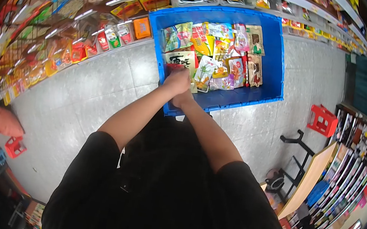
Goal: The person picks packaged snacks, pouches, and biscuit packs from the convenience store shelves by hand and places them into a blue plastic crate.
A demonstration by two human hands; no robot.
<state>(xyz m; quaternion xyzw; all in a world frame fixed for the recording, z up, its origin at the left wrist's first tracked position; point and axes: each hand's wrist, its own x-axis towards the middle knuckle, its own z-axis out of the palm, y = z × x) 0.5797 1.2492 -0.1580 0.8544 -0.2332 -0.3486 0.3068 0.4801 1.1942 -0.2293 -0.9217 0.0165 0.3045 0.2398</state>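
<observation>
My left hand [178, 79] and right hand [181, 101] are bunched together at the near left corner of the blue crate [274, 52]; the fingers are out of sight, so I can't tell whether either grips anything. Just beyond my left hand lies the pale packet with black lettering [180, 59], inside the crate, near the white packet [204, 72]. Other packets spread rightward, and snack shelves [128, 9] curve around the far side. Because the packets lie so close, a hard tug could drag neighbours out of place, and pressing on that corner might tilt the crate if its support is loose. That support is hidden, the red patch by my fingers is unclear, and the outermost shelves blur.
</observation>
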